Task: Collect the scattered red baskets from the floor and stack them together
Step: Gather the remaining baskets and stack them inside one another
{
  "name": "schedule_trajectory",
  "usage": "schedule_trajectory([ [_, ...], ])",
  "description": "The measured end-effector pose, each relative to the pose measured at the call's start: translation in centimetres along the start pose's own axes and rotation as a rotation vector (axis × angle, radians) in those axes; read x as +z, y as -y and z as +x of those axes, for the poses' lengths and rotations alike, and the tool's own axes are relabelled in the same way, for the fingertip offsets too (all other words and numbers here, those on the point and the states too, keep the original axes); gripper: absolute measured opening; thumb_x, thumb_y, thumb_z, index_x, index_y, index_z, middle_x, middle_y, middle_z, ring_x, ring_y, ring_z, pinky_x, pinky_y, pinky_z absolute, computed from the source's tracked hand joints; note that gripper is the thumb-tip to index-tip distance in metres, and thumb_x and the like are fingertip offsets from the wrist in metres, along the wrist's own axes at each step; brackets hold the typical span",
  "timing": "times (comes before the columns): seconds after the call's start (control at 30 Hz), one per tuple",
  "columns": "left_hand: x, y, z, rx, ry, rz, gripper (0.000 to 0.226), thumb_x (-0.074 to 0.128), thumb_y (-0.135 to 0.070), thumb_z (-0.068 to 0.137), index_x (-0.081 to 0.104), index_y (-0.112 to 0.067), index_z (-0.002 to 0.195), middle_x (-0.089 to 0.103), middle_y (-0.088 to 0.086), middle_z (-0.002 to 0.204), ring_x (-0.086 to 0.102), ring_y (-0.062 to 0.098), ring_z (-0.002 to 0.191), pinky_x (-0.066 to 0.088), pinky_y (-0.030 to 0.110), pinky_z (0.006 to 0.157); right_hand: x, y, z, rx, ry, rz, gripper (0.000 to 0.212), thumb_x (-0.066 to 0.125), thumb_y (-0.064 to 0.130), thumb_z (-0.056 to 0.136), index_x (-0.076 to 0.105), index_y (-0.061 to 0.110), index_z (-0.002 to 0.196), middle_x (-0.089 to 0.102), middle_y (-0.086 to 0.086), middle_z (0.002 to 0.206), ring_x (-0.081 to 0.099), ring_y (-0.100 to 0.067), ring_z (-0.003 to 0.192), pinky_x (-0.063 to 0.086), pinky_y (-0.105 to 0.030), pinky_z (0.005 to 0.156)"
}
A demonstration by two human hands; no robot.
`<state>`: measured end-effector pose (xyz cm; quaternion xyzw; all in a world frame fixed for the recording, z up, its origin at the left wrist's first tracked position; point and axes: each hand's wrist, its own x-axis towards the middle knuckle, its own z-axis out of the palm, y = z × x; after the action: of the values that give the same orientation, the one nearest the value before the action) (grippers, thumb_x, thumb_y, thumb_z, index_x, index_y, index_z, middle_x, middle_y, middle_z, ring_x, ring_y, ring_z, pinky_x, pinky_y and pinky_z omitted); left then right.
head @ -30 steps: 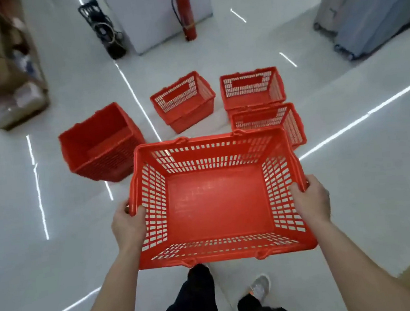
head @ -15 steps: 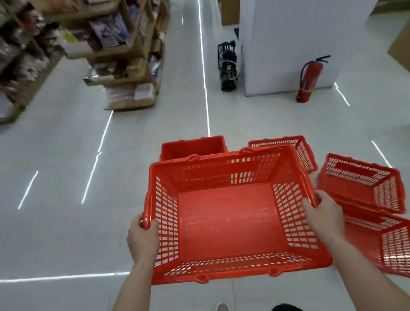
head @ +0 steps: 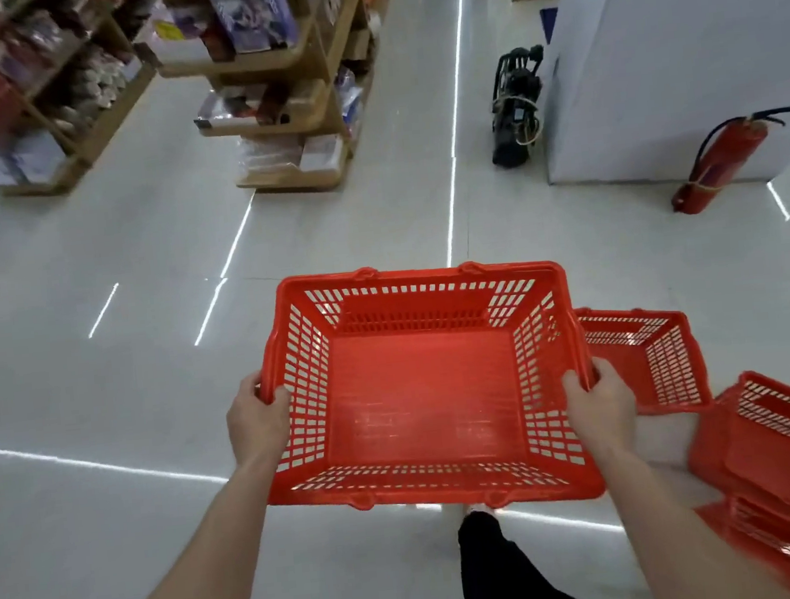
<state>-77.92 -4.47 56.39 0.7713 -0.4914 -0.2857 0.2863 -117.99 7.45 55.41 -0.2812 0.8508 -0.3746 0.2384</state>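
I carry an empty red plastic basket [head: 421, 393] in front of me, held level above the white floor. My left hand [head: 256, 421] grips its left rim and my right hand [head: 598, 403] grips its right rim. A second red basket [head: 649, 357] stands on the floor just right of the carried one. At the lower right edge sits a third red basket [head: 785, 464], with more red plastic under it; whether that is a stack I cannot tell.
Wooden shelves of goods [head: 276, 83] stand at the far left and centre. A white pillar [head: 678, 50] rises at the far right, with a red fire extinguisher [head: 720, 161] and a black device [head: 514, 109] at its foot. Open white floor [head: 103, 399] lies to my left.
The view has swung left while I carry the basket. The floor baskets slid from ahead of me to my right, and the shelves have come into view.
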Motion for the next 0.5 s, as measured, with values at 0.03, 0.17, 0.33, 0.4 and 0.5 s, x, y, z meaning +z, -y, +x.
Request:
schedule_trajectory([
  [0.03,1.4,-0.4,1.7,-0.018,-0.012,0.022,0.034,0.060,-0.042,0.095,0.055,-0.029,0.125,0.068,-0.007,0.099,0.070,0.012,0.074,0.060,0.036,0.067,1.4,0.1,2.0,0.016,0.013,0.000,0.006,0.058,0.030,0.092,0.063,0.028,0.096,0.063,0.014,0.081,0.062,-0.016,0.076,0.047,-0.034,0.072],
  [0.17,7.3,-0.7,8.1,-0.064,-0.031,0.062,0.035,0.059,-0.039,0.095,0.055,-0.027,0.127,0.066,-0.006,0.100,0.069,0.015,0.078,0.059,0.036,0.070,7.2,-0.8,9.1,0.057,0.028,-0.024,0.011,0.058,0.031,0.092,0.064,0.027,0.100,0.060,0.019,0.080,0.059,-0.010,0.073,0.042,-0.030,0.067],
  [0.33,14.7,1.8,15.0,-0.092,0.040,0.074,0.033,0.061,-0.041,0.094,0.052,-0.034,0.125,0.063,-0.018,0.093,0.069,0.008,0.073,0.055,0.026,0.057,14.2,-3.4,16.5,0.077,0.034,-0.018,0.008,0.059,0.029,0.093,0.062,0.030,0.101,0.057,0.023,0.080,0.056,0.000,0.073,0.041,-0.026,0.067],
  [0.4,17.6,3.7,17.5,-0.104,0.078,0.098,0.033,0.061,-0.038,0.095,0.051,-0.034,0.126,0.063,-0.019,0.094,0.069,0.007,0.074,0.054,0.024,0.055,17.0,-4.6,18.7,0.091,0.041,-0.014,0.008,0.060,0.028,0.093,0.060,0.031,0.101,0.057,0.025,0.081,0.055,0.005,0.073,0.040,-0.023,0.064],
  [0.5,20.9,6.8,20.8,-0.124,0.096,0.143,0.037,0.060,-0.039,0.095,0.050,-0.034,0.130,0.065,-0.010,0.103,0.069,0.014,0.081,0.058,0.034,0.068,21.1,-6.5,20.4,0.118,0.046,-0.013,0.012,0.060,0.027,0.092,0.061,0.032,0.103,0.061,0.023,0.083,0.057,0.005,0.073,0.042,-0.019,0.065],
])
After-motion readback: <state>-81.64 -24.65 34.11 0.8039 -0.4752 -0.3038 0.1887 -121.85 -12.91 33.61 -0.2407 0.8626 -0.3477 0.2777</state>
